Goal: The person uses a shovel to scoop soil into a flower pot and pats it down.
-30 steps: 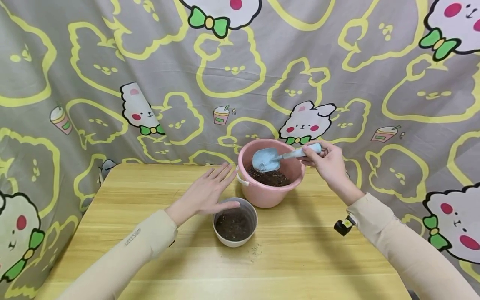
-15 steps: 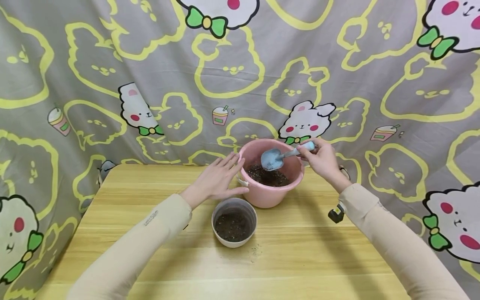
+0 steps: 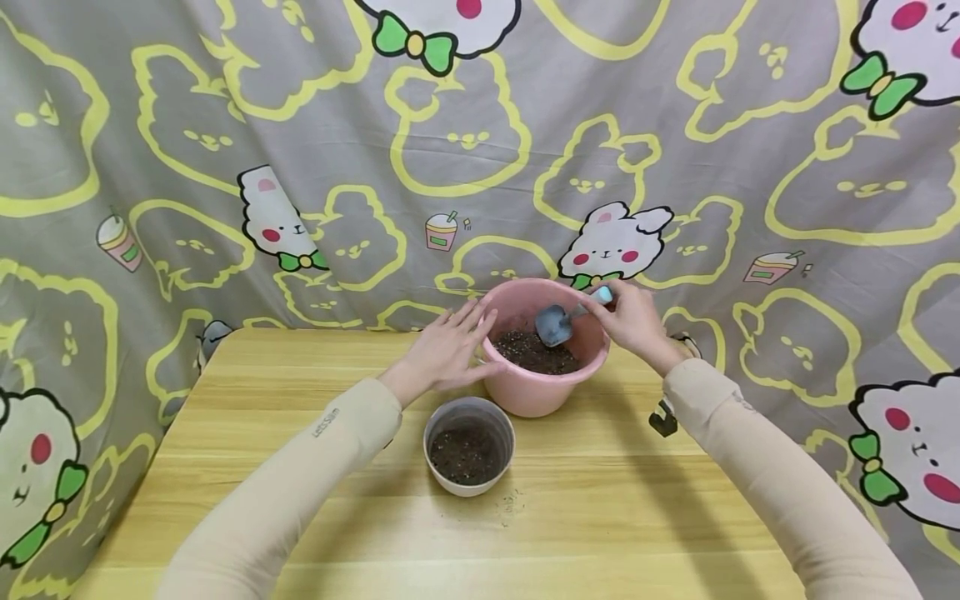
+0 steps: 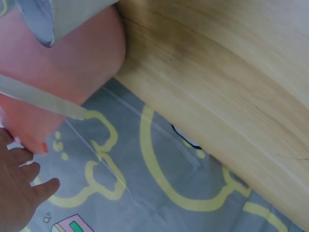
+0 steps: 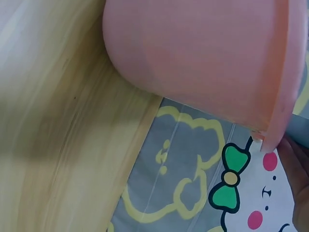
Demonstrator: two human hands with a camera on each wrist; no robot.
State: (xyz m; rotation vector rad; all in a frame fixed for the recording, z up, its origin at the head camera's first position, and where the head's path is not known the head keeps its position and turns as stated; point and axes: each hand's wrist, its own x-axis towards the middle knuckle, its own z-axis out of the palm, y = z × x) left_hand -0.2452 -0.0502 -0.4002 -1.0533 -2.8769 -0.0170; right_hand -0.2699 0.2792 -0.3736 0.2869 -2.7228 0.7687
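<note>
A pink bucket (image 3: 534,393) with dark soil (image 3: 517,348) in it stands at the table's back edge. My right hand (image 3: 636,323) grips the handle of a light blue hand trowel (image 3: 553,326), whose blade is inside the bucket, low over the soil. My left hand (image 3: 448,350) rests at the bucket's left rim with fingers extended; the left wrist view shows its fingertips beside the rim near the white bucket handle (image 4: 43,98). In front of the bucket is a small white pot (image 3: 467,488), also holding soil. The right wrist view hides the trowel behind the bucket wall.
A few soil crumbs (image 3: 512,503) lie on the wooden table (image 3: 600,517), right of the pot. Behind the table hangs a grey curtain (image 3: 337,125) with yellow outlines and rabbit prints, close to the bucket's back.
My right hand has brought the trowel down and inward, its blade sinking deeper into the bucket. My left hand has moved right from above the pot to the bucket's rim.
</note>
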